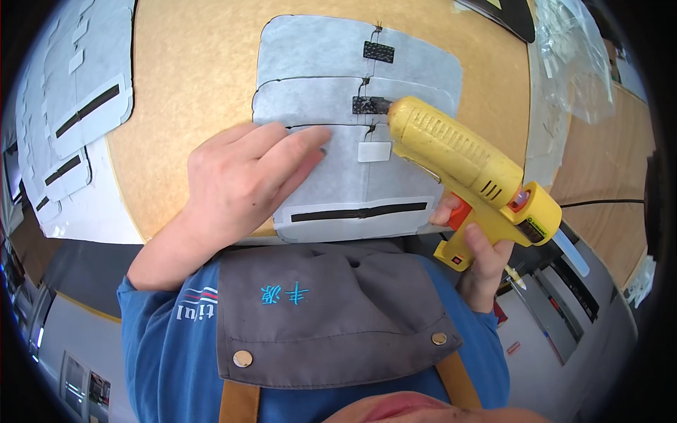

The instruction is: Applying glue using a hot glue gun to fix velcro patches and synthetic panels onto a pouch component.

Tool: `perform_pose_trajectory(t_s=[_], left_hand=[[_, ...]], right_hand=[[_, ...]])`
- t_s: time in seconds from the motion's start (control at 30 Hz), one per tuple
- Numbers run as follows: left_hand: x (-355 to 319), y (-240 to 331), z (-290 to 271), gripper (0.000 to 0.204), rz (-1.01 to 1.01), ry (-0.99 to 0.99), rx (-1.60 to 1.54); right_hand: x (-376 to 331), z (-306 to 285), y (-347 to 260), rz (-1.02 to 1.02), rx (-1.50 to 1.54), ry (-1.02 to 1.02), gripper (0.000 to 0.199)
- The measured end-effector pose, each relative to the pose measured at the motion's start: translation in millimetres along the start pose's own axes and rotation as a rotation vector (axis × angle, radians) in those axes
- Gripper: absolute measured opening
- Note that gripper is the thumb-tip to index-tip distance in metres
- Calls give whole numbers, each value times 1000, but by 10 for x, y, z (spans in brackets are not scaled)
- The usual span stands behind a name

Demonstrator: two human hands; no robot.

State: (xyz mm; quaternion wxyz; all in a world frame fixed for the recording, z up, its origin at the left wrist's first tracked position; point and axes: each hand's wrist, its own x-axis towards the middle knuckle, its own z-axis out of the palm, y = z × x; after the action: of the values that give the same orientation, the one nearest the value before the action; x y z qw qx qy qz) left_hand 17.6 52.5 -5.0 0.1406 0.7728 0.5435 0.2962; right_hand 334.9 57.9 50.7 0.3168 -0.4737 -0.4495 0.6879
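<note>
My right hand (485,264) grips the handle of a yellow hot glue gun (458,151), a finger at its orange trigger. The gun's nozzle end meets a black patch (369,105) on the middle of several overlapping light grey panels (317,99). Above it is a textured black patch (379,52) on the far panel; below, a white patch (374,151) on the near one. A black strip (360,211) crosses the near panel's lower part. My left hand (247,173) rests on the panels' left side, fingers closed together; what they pinch, if anything, is hidden.
The panels lie on a tan board (183,63). More overlapping grey panels (92,106) with black strips lie at the left. Clear plastic bags (575,63) are at the far right. A dark cable (603,202) runs right behind the gun. A dark flat piece (511,17) lies at the back right.
</note>
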Motion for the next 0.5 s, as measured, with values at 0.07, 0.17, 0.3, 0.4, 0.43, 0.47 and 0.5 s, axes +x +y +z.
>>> perform_pose_trajectory(t_s=[0.07, 0.17, 0.3, 0.4, 0.43, 0.47, 0.5], left_hand=[[6, 6, -6, 30, 2, 2, 2], [13, 17, -19, 30, -1, -6, 15], [20, 26, -22, 31, -8, -14, 4], [33, 32, -27, 31, -7, -24, 2], [38, 34, -26, 31, -7, -29, 2], [33, 35, -27, 31, -7, -28, 3], [26, 34, -27, 31, -9, -26, 3]], right_hand=[[-21, -60, 6, -8, -18, 1, 51], [-38, -79, 9, -4, -33, 20, 51], [-1, -45, 26, -30, -8, 1, 51], [-11, -80, 49, -14, -18, -1, 52], [-11, -82, 50, -15, -17, 2, 52], [-7, -83, 52, -22, -16, -7, 52], [-7, -83, 53, -29, -15, -15, 52]])
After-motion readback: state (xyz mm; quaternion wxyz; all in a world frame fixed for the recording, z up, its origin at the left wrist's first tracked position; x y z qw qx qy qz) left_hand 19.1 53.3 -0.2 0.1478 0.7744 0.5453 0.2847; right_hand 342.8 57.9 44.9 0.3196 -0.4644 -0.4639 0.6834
